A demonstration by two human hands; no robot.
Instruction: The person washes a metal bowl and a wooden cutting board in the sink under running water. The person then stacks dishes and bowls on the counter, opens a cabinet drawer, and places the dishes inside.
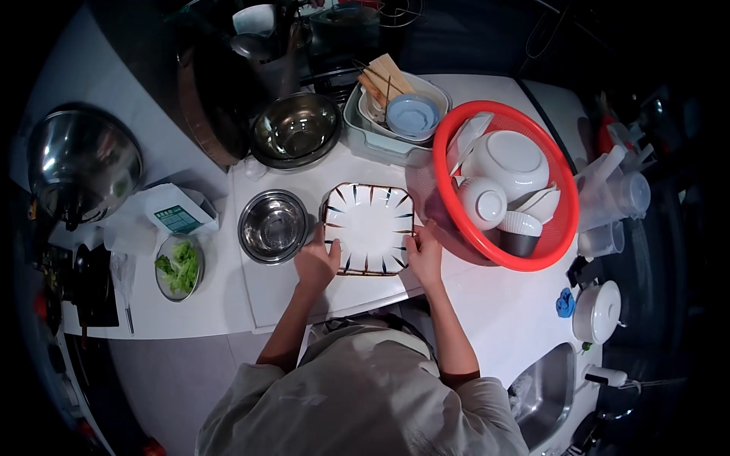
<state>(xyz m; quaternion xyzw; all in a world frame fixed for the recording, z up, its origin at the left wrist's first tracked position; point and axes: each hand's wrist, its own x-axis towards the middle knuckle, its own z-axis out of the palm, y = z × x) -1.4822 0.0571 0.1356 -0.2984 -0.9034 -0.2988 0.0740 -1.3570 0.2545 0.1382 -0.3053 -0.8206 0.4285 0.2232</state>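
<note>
A square white plate (pixel 369 228) with dark stripes and a brown rim lies in front of me at the counter's front part. My left hand (pixel 318 260) grips its left edge, thumb over the rim. On the opposite edge, my right hand (pixel 423 253) holds the plate the same way. Just left of the plate stands a small steel bowl (pixel 274 226). A red colander (pixel 566 220) with white bowls (pixel 515 163) and other dishes is to the right of my right hand.
Behind are larger metal bowls (pixel 295 131) and a tub (pixel 388 150) holding a blue bowl (pixel 412 115). Lettuce (pixel 179 267) sits in a bowl at left. A sink (pixel 559 395), a white pot (pixel 597 312) and plastic jugs (pixel 628 193) are at right.
</note>
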